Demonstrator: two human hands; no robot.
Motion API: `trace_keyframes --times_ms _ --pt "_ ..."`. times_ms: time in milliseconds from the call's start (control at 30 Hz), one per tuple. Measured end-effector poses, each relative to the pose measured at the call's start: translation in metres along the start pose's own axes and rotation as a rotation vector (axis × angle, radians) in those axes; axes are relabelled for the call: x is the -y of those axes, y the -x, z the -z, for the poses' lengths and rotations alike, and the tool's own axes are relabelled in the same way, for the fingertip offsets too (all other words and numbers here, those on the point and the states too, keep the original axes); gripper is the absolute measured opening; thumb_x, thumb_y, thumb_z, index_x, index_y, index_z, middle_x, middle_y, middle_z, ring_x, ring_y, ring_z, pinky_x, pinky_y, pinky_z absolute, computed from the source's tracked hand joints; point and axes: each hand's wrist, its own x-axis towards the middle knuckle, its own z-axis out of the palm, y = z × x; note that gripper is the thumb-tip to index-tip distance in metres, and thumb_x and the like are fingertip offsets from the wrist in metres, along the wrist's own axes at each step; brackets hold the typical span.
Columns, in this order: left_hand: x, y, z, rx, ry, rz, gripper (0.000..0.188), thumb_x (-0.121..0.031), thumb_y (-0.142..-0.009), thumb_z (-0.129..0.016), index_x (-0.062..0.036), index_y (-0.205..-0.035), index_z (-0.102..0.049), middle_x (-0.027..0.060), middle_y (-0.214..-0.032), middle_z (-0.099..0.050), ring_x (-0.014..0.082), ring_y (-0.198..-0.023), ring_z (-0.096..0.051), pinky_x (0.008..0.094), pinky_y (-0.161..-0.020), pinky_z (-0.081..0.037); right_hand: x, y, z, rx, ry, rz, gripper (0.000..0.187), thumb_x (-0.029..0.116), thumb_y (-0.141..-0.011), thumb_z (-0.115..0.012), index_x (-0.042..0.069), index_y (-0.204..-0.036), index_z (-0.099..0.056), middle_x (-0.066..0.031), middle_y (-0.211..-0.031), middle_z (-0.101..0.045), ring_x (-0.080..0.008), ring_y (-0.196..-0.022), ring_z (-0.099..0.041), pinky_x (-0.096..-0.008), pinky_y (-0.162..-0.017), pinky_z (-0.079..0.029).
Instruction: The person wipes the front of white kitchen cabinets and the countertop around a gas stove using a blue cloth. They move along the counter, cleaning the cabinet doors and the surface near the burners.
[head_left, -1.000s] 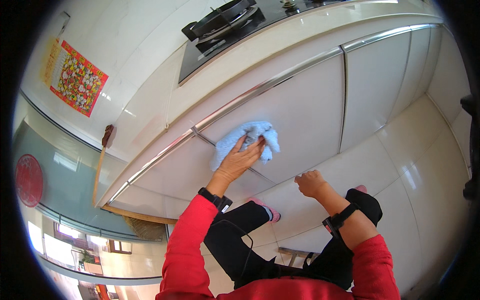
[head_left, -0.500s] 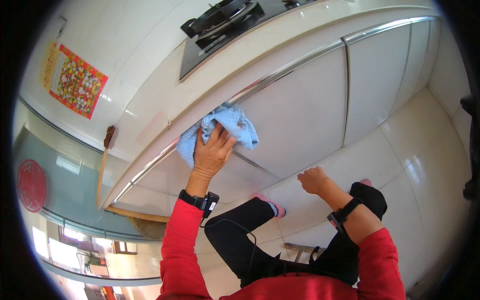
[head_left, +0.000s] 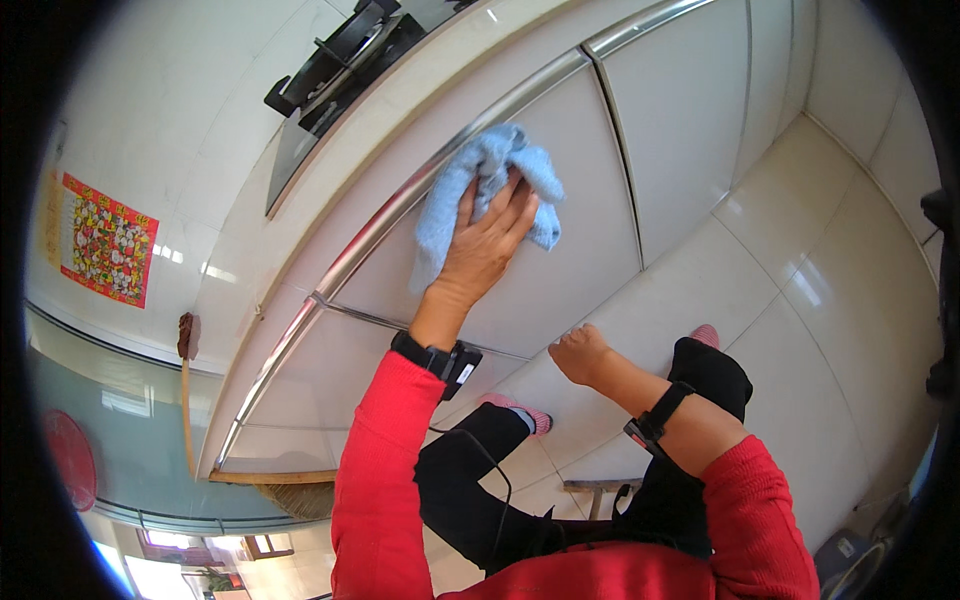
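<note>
Pressed a light blue, fluffy cloth (head_left: 450, 200) against a flat white cabinet door (head_left: 590, 220) at the upper centre of the frame, close under a shiny silver metal strip (head_left: 378, 234). Grasped its bunched folds in the bare left hand (head_left: 487, 245), with the fingers bent over the cloth. Clenched the bare right hand (head_left: 580, 354) into a loose fist at mid-frame, lower than the cloth and well apart from it, in front of pale, glossy floor tiles (head_left: 800, 400). Wore a black strap with a small box at each wrist, plus a red long-sleeved top (head_left: 385, 480) and black trousers (head_left: 460, 490). Spread both legs across the lower centre, showing pink striped slippers (head_left: 540, 422). Had a black stove (head_left: 338, 58) at the upper left, a red-and-yellow printed paper sheet (head_left: 108, 240) farther left and a tan straw broom head (head_left: 300, 497) at the lower left.
</note>
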Motion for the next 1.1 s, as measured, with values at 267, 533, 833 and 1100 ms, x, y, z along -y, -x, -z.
trace_keyframes --times_ms 267,533,833,1100 --pt "-0.027 -0.071 -0.034 -0.052 0.128 -0.064 0.036 -0.010 -0.083 -0.058 -0.0050 -0.119 -0.060 0.0065 -0.147 -0.047 0.0193 -0.146 -0.028 0.0509 -0.121 -0.018 0.004 0.000 0.001 -0.016 0.011 0.006 0.018 0.017 -0.089 -0.055 0.012 -0.100 -0.067 -0.0072 -0.100 -0.070 -0.0232 -0.096 -0.065 -0.0385 -0.081 -0.044" --pt "-0.072 -0.066 -0.094 0.020 0.186 -0.143 0.035 -0.009 -0.086 -0.054 -0.0017 -0.120 -0.056 0.0082 -0.150 -0.043 0.0198 -0.147 -0.026 0.0511 -0.120 -0.017 0.007 -0.001 0.005 0.040 0.001 -0.008 0.020 0.017 -0.089 -0.055 0.011 -0.103 -0.068 -0.0059 -0.100 -0.070 -0.0226 -0.095 -0.065 -0.0373 -0.079 -0.044" --pt "-0.130 -0.026 -0.163 0.179 0.044 -0.316 0.033 -0.017 -0.089 -0.051 -0.0080 -0.119 -0.061 0.0070 -0.151 -0.041 0.0208 -0.143 -0.032 0.0420 -0.120 -0.021 0.017 -0.001 0.009 0.212 -0.035 -0.007 0.023 0.021 -0.088 -0.063 0.014 -0.108 -0.072 -0.0026 -0.110 -0.070 -0.0238 -0.106 -0.065 -0.0417 -0.085 -0.044" --pt "-0.147 0.037 -0.177 0.156 -0.336 -0.512 0.040 -0.020 -0.091 -0.050 -0.0042 -0.127 -0.058 0.0140 -0.150 -0.041 0.0306 -0.144 -0.029 0.0460 -0.121 -0.017 0.014 0.005 0.014 0.246 -0.012 -0.006 0.019 0.018 -0.088 -0.059 0.013 -0.101 -0.072 -0.0048 -0.104 -0.071 -0.0217 -0.102 -0.064 -0.0374 -0.083 -0.043"
